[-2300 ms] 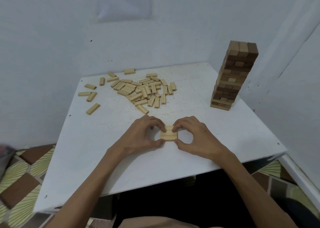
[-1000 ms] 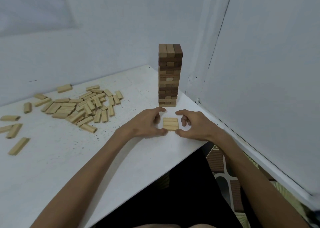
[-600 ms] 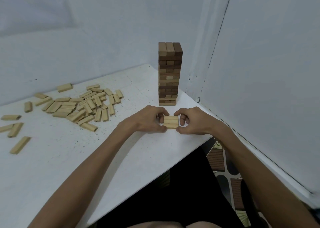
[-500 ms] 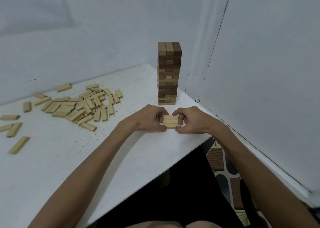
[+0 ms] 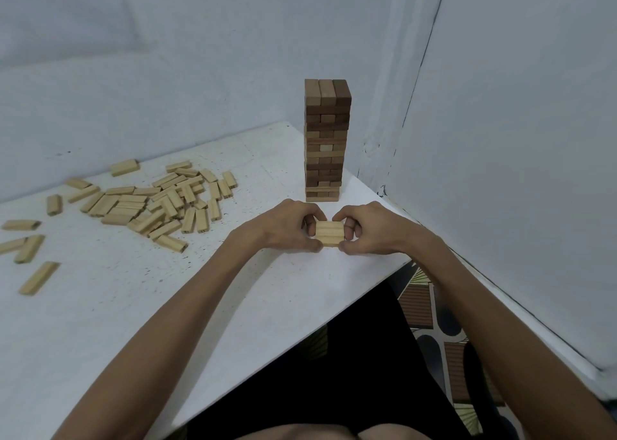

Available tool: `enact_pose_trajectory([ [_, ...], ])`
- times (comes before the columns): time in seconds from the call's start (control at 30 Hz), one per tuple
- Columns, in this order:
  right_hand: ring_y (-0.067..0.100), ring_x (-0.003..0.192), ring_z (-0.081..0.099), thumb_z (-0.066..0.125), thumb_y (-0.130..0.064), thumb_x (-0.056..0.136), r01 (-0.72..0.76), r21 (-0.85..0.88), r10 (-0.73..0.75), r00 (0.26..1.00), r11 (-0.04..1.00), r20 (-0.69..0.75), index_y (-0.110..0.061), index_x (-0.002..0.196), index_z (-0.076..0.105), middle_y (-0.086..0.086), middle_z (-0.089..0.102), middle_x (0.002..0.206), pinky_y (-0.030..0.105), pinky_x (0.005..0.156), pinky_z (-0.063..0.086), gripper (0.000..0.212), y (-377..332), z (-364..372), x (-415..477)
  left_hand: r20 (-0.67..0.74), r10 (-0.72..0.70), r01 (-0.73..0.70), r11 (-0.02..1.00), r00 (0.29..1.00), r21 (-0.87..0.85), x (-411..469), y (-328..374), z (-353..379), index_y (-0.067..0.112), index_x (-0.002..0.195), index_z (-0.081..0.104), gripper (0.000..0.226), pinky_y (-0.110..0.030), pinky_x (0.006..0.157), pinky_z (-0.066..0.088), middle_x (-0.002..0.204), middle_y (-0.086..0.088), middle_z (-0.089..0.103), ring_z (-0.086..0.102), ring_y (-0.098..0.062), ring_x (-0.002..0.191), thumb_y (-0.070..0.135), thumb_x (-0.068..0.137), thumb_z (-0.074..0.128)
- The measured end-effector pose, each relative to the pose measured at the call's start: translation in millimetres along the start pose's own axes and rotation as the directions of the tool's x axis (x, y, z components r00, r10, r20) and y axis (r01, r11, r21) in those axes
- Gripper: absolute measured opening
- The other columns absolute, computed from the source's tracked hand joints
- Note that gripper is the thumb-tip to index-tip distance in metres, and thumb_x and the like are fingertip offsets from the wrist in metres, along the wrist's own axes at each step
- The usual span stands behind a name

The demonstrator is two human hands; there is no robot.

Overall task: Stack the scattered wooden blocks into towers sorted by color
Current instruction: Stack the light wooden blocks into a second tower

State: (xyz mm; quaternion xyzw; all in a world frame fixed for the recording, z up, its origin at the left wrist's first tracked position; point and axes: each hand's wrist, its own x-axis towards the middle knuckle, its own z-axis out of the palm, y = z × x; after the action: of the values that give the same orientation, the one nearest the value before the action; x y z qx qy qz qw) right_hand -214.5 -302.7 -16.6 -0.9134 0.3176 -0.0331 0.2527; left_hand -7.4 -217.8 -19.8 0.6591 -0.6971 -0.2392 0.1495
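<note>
A white worktop (image 5: 100, 322), speckled with small dark flecks, fills the left and middle, its near edge running diagonally and its far right corner set into the corner of the walls. A loose heap of pale wooden blocks (image 5: 167, 202) lies flat on its far left part, with a few stray blocks (image 5: 38, 277) well apart toward the left edge. A tall tower of brown blocks (image 5: 325, 139) stands upright near the right corner. Just in front of the tower, a small flat set of pale blocks (image 5: 330, 233) rests on the surface near the front edge
</note>
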Motion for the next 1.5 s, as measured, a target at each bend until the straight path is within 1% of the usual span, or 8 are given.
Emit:
enact_pose_trajectory([
  [0.67, -0.001, 0.080, 0.056, 0.076, -0.025, 0.084, -0.019, 0.026, 0.018, 1.000, 0.999, 0.018, -0.016, 0.135, 0.060, -0.010, 0.071, 0.087, 0.016, 0.072, 0.041, 0.054, -0.8, -0.2, -2.5, 0.038, -0.018, 0.020, 0.998, 0.999, -0.056, 3.1, -4.6, -1.1, 0.027, 0.119, 0.065, 0.046, -0.020, 0.067, 0.042, 0.083, 0.012, 0.064, 0.053, 0.003, 0.066, 0.030, 0.079, 0.086],
  [0.83, 0.005, 0.080, 0.055, 0.080, -0.034, 0.084, 0.009, 0.019, -0.010, 1.000, 1.000, 0.026, -0.016, 0.149, 0.043, -0.004, 0.065, 0.089, 0.019, 0.072, 0.041, 0.077, 2.2, -1.6, -6.9, 0.050, -0.033, 0.035, 0.998, 0.998, -0.043, 0.2, -4.7, -4.3, 0.026, 0.132, 0.058, 0.064, -0.023, 0.073, 0.047, 0.087, 0.008, 0.065, 0.057, -0.004, 0.072, 0.037, 0.077, 0.089],
  [0.93, 0.006, 0.082, 0.051, 0.080, -0.043, 0.083, 0.050, -0.019, -0.050, 0.998, 0.999, -0.023, -0.020, 0.148, 0.044, -0.005, 0.057, 0.090, 0.019, 0.072, 0.038, 0.078, 4.4, 1.3, -8.7, 0.035, -0.056, 0.057, 0.998, 0.998, -0.038, -6.4, -9.0, -6.1, 0.026, 0.140, 0.051, 0.077, -0.023, 0.073, 0.046, 0.091, 0.006, 0.065, 0.059, -0.008, 0.077, 0.042, 0.076, 0.090],
  [1.03, 0.005, 0.089, 0.046, 0.077, -0.048, 0.085, 0.134, -0.069, -0.143, 0.980, 0.989, -0.139, -0.023, 0.140, 0.053, -0.014, 0.050, 0.096, 0.016, 0.081, 0.033, 0.065, 4.5, 8.4, -8.0, -0.008, -0.064, 0.064, 0.998, 0.998, -0.005, -18.7, -14.0, -6.5, 0.028, 0.141, 0.051, 0.075, -0.022, 0.074, 0.042, 0.097, 0.009, 0.063, 0.057, -0.007, 0.083, 0.049, 0.079, 0.086],
  [1.13, 0.008, 0.104, 0.047, 0.073, -0.043, 0.085, 0.227, -0.098, -0.245, 0.937, 0.969, -0.250, -0.020, 0.130, 0.063, -0.011, 0.055, 0.109, 0.028, 0.095, 0.042, 0.051, -2.4, 15.4, -5.3, -0.100, -0.047, 0.055, 0.996, 0.994, 0.075, -34.4, -20.3, -5.8, 0.028, 0.136, 0.058, 0.061, -0.023, 0.075, 0.039, 0.100, 0.014, 0.059, 0.053, -0.002, 0.087, 0.057, 0.085, 0.076],
  [1.27, 0.011, 0.133, 0.045, 0.070, -0.042, 0.092, 0.211, -0.122, -0.234, 0.946, 0.970, -0.226, -0.026, 0.133, 0.062, -0.007, 0.058, 0.138, 0.034, 0.111, 0.040, 0.045, -24.0, 19.7, 2.2, -0.222, -0.046, 0.086, 0.981, 0.974, 0.173, -61.0, -30.0, -6.0, 0.025, 0.133, 0.062, 0.049, -0.029, 0.084, 0.044, 0.115, 0.012, 0.059, 0.051, -0.009, 0.102, 0.050, 0.092, 0.070],
  [1.37, 0.010, 0.137, 0.043, 0.064, -0.046, 0.095, 0.218, -0.144, -0.242, 0.953, 0.965, -0.180, -0.032, 0.138, 0.057, -0.013, 0.053, 0.145, 0.033, 0.111, 0.041, 0.046, -42.4, 25.3, 8.2, -0.313, -0.085, 0.157, 0.964, 0.946, 0.214, -82.7, -38.7, -5.6, 0.023, 0.135, 0.060, 0.047, -0.039, 0.096, 0.048, 0.130, 0.005, 0.061, 0.052, -0.018, 0.121, 0.046, 0.095, 0.067],
  [1.5, 0.012, 0.139, 0.042, 0.062, -0.042, 0.099, 0.270, -0.154, -0.292, 0.945, 0.951, -0.145, -0.028, 0.144, 0.053, -0.010, 0.052, 0.149, 0.029, 0.110, 0.039, 0.049, -65.8, 34.5, 18.2, -0.409, -0.129, 0.243, 0.940, 0.903, 0.240, -109.7, -50.4, -6.2, 0.021, 0.135, 0.062, 0.045, -0.041, 0.095, 0.047, 0.135, 0.001, 0.061, 0.051, -0.023, 0.124, 0.040, 0.095, 0.067],
])
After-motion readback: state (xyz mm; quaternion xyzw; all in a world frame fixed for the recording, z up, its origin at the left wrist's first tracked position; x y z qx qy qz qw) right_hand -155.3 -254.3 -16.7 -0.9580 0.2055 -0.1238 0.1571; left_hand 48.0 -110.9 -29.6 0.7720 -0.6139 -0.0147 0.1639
